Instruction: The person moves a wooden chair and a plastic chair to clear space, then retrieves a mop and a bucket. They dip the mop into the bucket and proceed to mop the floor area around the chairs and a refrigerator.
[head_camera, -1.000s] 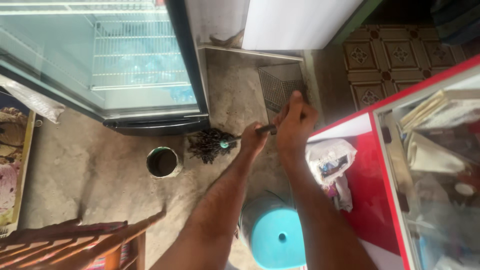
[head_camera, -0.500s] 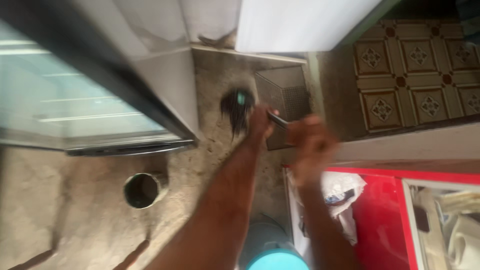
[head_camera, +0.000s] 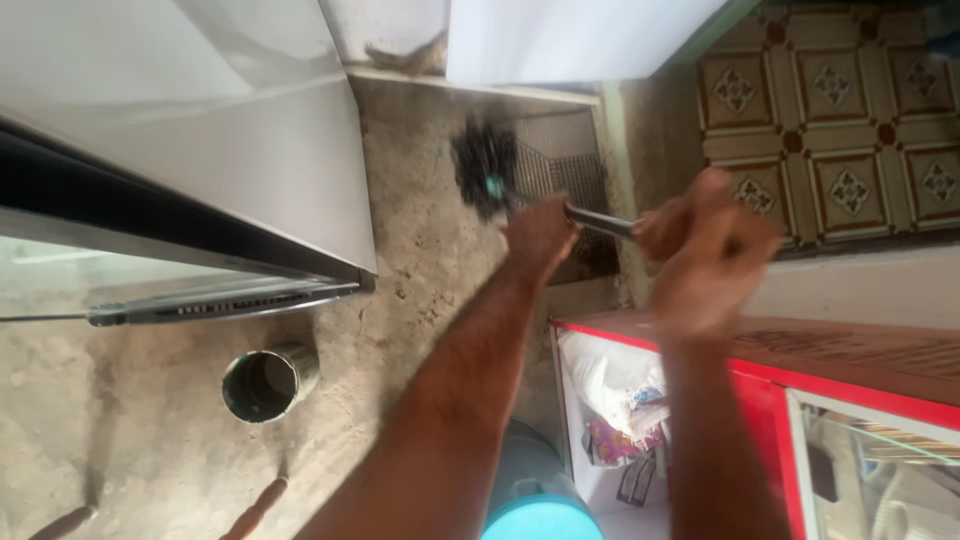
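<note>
A dark-bristled broom (head_camera: 484, 172) is gripped by its handle in a closed left hand (head_camera: 538, 238) and closed right hand (head_camera: 706, 252), bristles pressed at the concrete floor's (head_camera: 420, 250) far edge beside a mesh grate (head_camera: 560, 160).

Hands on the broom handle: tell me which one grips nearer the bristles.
The left hand, just behind the dark bristles; the right hand grips the handle farther back.

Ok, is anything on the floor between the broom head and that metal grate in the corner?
Nothing visible. The dark broom head already sits at the left edge of the metal grate, touching or overlapping it. Both the left hand and the right hand grip the handle. The tin can lies well off to the side.
</note>
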